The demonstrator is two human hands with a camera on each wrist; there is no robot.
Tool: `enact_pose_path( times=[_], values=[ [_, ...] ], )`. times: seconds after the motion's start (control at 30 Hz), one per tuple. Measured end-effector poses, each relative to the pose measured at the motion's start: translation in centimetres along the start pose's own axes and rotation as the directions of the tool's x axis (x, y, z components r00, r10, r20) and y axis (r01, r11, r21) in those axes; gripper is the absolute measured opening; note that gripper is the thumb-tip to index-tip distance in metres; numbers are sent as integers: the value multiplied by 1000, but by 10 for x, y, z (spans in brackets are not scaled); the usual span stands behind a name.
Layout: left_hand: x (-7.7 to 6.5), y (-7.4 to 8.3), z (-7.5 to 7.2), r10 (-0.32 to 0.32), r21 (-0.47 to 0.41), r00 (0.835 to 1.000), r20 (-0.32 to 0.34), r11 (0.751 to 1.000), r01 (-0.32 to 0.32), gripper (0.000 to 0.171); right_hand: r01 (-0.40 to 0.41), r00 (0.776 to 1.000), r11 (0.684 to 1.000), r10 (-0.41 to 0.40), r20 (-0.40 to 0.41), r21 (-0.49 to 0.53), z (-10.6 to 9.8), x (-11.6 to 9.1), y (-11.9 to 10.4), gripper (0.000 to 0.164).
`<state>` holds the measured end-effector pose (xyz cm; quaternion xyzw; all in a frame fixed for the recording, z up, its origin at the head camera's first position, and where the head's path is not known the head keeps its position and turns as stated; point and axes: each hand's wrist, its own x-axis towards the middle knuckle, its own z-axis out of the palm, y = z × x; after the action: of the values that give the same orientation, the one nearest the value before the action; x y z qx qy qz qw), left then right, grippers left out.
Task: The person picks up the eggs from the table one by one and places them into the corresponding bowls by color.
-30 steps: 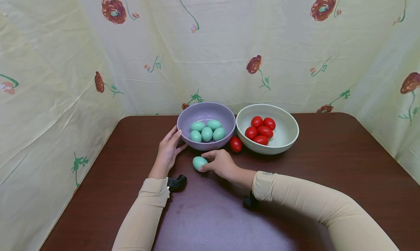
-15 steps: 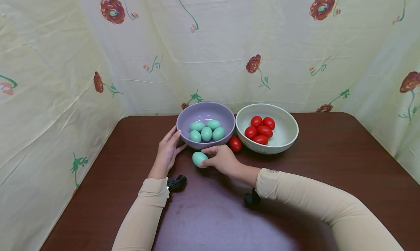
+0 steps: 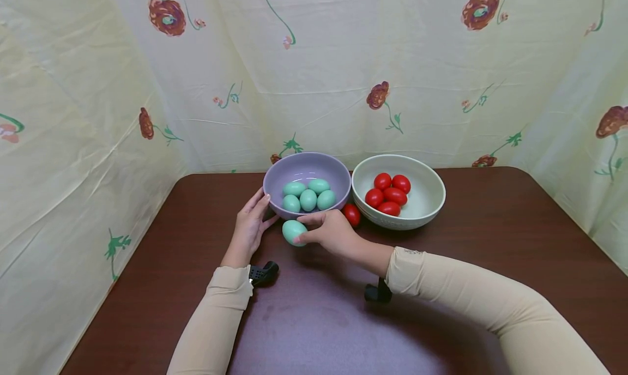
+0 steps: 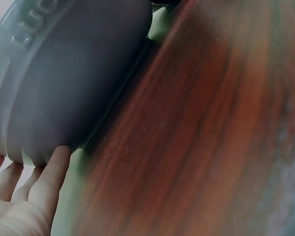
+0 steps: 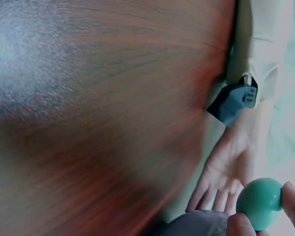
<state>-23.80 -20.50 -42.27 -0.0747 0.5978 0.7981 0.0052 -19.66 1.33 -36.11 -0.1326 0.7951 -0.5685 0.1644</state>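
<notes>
My right hand (image 3: 334,234) pinches a mint-green egg (image 3: 293,233) between thumb and fingers, just in front of the purple bowl (image 3: 306,165). In the right wrist view the same green egg (image 5: 259,202) sits between the fingertips. My left hand (image 3: 249,229) rests against the left side of the bowl, its extended fingertips touching the bowl's outer wall (image 4: 83,83) in the left wrist view. Several green eggs (image 3: 308,200) lie inside the purple bowl.
A pale green-white bowl (image 3: 427,198) with several red eggs (image 3: 395,195) stands right of the purple one. One red egg (image 3: 351,215) lies on the brown table (image 3: 490,228) between the bowls, at their front. A floral cloth (image 3: 314,80) hangs behind.
My right hand has raised the green egg off the table and brought it slightly toward the purple bowl. The left hand and both bowls have stayed put.
</notes>
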Motion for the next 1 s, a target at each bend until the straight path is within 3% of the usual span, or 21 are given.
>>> enact_pose_path(
  times=[0.3, 0.5, 0.67, 1.0],
  values=[
    [0, -1, 0, 1, -2, 1000, 0, 1000, -1, 56, -6, 1000, 1000, 6, -15, 7, -9, 0, -15, 42],
    [0, 0, 0, 8, -16, 1000, 0, 1000, -8, 56, 43, 998, 999, -44, -49, -24, -16, 4, -34, 45],
    [1, 1, -1, 8, -3, 1000, 1, 1000, -8, 57, 46, 997, 999, -45, -67, 24, -19, 13, -48, 47],
    [-1, 1, 0, -4, -6, 1000, 9, 1000, 4, 58, 18, 994, 999, -21, -112, -28, -23, 32, -57, 42]
  ],
)
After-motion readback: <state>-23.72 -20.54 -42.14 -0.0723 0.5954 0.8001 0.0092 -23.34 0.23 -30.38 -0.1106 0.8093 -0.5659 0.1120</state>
